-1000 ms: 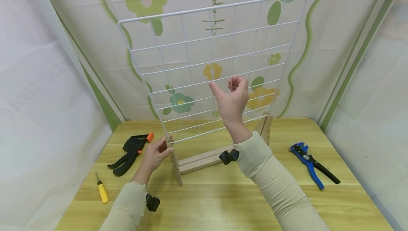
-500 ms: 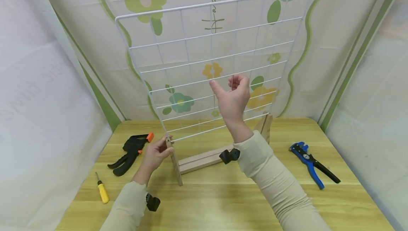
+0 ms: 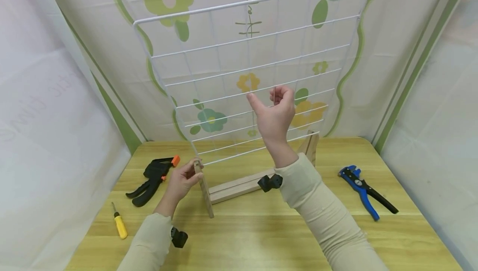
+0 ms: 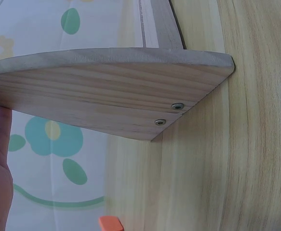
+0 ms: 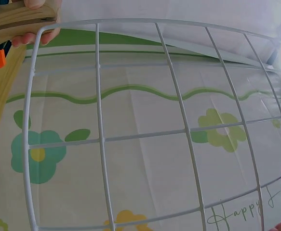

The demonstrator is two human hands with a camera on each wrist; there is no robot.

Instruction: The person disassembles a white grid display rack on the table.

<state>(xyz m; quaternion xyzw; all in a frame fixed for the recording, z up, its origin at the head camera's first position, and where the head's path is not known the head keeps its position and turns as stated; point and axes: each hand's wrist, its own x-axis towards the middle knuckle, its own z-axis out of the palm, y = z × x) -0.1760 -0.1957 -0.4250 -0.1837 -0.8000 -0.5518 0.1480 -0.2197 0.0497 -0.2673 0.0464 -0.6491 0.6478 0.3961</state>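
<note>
Left hand [image 3: 183, 181] pinches top of pale wooden left upright [image 3: 206, 194]; right hand [image 3: 275, 118] curls fingers round rectangular white wire grid [image 3: 276, 62], thumb off. Grid's lower corners near tops of left upright and matching right upright [image 3: 310, 148], seating unclear. One-sided hold could twist grid, popping corner loose.

Perhaps a workshop booth: curtains [image 3: 233, 57], tools [image 3: 359, 184]

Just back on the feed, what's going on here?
A person's right hand holds a white rectangular wire grid near its middle, above a pale wooden stand. The left hand holds the top of the stand's left side piece, beside the grid's lower left corner. Whether the grid is seated there can't be made out.
</note>
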